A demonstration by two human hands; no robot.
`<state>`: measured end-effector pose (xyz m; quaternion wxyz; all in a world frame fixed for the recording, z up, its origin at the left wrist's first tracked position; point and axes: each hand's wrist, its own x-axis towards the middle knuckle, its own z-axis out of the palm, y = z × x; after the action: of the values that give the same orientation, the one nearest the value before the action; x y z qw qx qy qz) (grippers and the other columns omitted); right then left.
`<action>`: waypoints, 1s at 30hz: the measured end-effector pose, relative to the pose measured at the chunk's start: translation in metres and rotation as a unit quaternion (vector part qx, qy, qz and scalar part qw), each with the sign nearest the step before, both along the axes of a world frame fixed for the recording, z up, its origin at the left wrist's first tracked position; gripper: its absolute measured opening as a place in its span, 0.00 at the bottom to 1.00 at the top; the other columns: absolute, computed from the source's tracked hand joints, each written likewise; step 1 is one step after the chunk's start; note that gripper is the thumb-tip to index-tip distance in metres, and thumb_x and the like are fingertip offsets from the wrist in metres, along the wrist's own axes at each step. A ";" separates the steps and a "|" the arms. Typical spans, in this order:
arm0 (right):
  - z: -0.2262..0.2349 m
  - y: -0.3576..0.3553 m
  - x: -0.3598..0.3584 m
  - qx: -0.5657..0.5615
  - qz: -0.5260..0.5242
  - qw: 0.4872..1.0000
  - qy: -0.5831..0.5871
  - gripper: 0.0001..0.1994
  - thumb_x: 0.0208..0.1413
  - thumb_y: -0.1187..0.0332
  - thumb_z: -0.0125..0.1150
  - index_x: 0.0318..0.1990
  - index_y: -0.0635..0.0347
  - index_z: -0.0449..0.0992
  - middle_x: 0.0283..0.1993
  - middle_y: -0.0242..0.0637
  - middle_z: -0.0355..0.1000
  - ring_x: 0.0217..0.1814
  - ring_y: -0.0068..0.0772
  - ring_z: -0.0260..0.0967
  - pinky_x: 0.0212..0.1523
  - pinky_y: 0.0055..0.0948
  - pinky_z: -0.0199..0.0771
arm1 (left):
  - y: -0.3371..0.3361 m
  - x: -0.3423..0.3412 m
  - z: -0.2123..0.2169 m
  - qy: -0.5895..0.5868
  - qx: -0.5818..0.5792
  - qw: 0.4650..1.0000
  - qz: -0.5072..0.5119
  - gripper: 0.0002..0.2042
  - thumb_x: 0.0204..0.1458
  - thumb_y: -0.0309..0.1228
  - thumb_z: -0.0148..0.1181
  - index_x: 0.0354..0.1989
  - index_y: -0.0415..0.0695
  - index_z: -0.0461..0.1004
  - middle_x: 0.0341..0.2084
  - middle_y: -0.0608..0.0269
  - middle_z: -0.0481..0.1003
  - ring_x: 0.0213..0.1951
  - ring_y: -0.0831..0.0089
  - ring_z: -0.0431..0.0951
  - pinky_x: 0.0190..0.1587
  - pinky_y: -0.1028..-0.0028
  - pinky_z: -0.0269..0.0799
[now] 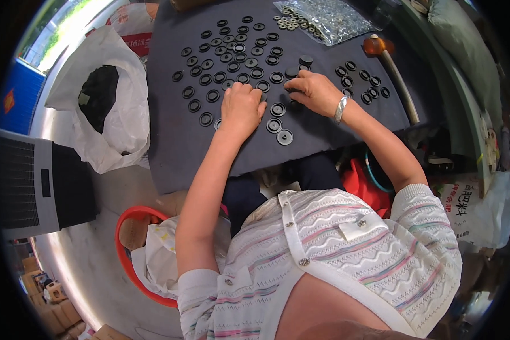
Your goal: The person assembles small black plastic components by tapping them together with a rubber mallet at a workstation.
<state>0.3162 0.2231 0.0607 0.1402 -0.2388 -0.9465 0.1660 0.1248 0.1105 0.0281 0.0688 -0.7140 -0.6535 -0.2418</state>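
Many round black discs [256, 73] with raised rims lie spread over a dark grey cloth [170, 141]. Among them rests my left hand [242, 109], its fingers curled down and closed; whatever they grip is mostly hidden, though a dark edge shows by the thumb. My right hand [321, 95], with a silver bracelet at the wrist, pinches a black disc that is largely covered by the fingers. Just beyond its fingertips are thicker black pieces [306, 59]. Nearer to me, between the hands, discs with small centre holes [285, 136] lie in a short row.
Right of my right hand is a group of black rings [374, 92], then a hammer [399, 85]. A clear bag of small metal parts [334, 20] lies at the back, loose metal rings [289, 22] beside it. A white sack [133, 102] stands left, a red-rimmed bucket [122, 249] below.
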 end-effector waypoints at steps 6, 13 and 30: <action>-0.017 -0.019 0.010 0.027 0.018 0.999 -0.037 0.14 0.46 0.67 0.64 0.41 0.61 0.76 0.37 0.44 0.67 0.37 0.47 0.71 0.38 0.40 0.72 | 0.000 -0.011 -0.003 -0.069 0.057 0.994 0.056 0.06 0.44 0.30 0.58 0.21 0.41 0.74 0.21 0.59 0.73 0.33 0.60 0.72 0.38 0.63 0.67; -0.017 -0.018 0.003 0.013 -0.012 0.998 0.052 0.10 0.48 0.66 0.63 0.35 0.62 0.75 0.35 0.45 0.67 0.36 0.50 0.71 0.37 0.42 0.72 | -0.010 -0.011 0.013 0.062 0.066 0.990 0.106 0.06 0.42 0.31 0.61 0.20 0.42 0.74 0.24 0.61 0.72 0.34 0.62 0.69 0.37 0.63 0.61; -0.019 0.008 -0.026 0.047 -0.048 0.997 0.045 0.08 0.50 0.73 0.55 0.38 0.63 0.74 0.33 0.47 0.72 0.35 0.50 0.72 0.38 0.42 0.73 | -0.115 -0.025 -0.014 -0.152 0.200 0.934 0.253 0.08 0.43 0.23 0.60 0.34 0.40 0.76 0.33 0.56 0.74 0.40 0.58 0.71 0.43 0.64 0.67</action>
<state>0.2904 0.2314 0.0418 0.2017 -0.2690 -0.9334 0.1252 0.0999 -0.0041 0.0137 0.1686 -0.4516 -0.7533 -0.4475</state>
